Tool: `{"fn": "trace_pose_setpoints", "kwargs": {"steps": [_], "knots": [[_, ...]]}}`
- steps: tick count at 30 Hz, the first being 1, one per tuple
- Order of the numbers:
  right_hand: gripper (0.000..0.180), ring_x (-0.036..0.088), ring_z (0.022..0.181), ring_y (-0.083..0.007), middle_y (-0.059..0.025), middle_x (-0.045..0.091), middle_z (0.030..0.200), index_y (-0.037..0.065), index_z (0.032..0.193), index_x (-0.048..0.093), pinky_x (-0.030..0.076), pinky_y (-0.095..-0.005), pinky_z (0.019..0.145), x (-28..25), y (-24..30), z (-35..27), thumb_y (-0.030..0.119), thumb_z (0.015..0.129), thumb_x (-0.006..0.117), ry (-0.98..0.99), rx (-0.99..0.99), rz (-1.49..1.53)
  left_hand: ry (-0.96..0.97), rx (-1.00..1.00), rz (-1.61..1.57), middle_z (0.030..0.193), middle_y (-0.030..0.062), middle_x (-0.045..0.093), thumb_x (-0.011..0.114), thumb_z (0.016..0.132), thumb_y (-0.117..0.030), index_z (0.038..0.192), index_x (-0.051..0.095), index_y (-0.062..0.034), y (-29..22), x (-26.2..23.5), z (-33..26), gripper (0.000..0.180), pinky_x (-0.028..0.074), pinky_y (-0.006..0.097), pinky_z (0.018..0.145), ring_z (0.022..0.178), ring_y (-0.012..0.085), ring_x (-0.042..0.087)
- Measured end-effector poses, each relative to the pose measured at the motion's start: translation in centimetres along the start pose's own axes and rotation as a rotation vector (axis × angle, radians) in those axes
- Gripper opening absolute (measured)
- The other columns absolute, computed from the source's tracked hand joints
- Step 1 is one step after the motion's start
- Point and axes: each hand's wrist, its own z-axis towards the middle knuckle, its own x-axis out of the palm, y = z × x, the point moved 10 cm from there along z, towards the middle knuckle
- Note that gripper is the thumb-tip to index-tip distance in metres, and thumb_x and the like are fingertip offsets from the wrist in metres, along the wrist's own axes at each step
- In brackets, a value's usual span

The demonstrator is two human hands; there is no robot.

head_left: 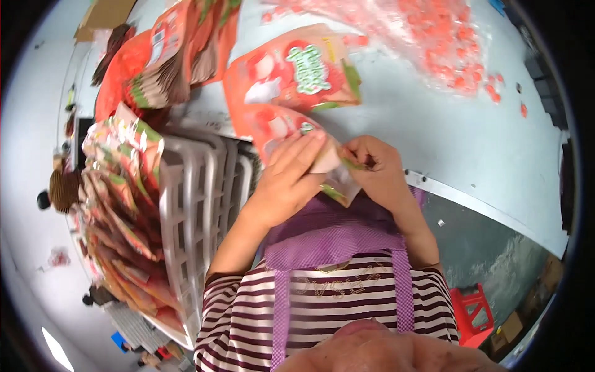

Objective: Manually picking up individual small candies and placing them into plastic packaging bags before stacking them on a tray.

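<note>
A red printed plastic pouch [268, 127] with green corners lies at the near edge of the table, partly over the edge in front of my apron. My left hand [282, 186] rests across its face, fingers together, holding it. At the pouch's right-hand edge, my right hand [379, 172] has its fingers curled and pinches the rim near a green corner. The fingertips of that hand are partly hidden. Just beyond lies a second pouch [276, 77] of the same print, flat on the table [496, 161].
Left of me, a white plastic basket [180, 204] is heaped with similar pouches [118, 229]. Stacked pouches [158, 87] sit on red plastic at the far left. Clear bags of small red-orange pieces [427, 31] lie at the back. A red stool [476, 316] stands lower right.
</note>
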Motion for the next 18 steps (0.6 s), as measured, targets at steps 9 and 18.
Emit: {"fn": "trace_pose_setpoints", "kwargs": {"steps": [9,18], "knots": [[0.033,0.054,0.101,-0.0249,-0.0122,0.059,0.105,0.001,0.105,0.056,0.043,-0.0313,0.085,-15.0,2.7,3.0,0.010,0.075,0.068,-0.519,-0.163,-0.544,-0.199,-0.390,-0.198,0.131,0.0248,0.042,0.068,0.074,-0.009,0.076,0.049,-0.0005,9.4,2.9,1.3,0.020,0.036,0.043,0.094,0.111,0.0408,0.045],[0.036,0.040,0.114,-0.0277,-0.0091,0.050,0.121,0.020,0.112,0.059,0.028,-0.0461,0.093,-17.4,-1.3,8.4,0.038,0.080,0.059,-0.379,-0.104,-1.082,-0.241,-0.301,-0.095,0.077,0.0123,0.051,0.065,0.078,-0.009,0.078,0.054,-0.0001,9.3,2.8,2.4,0.014,0.040,0.032,0.069,0.077,0.0262,0.051]]}}
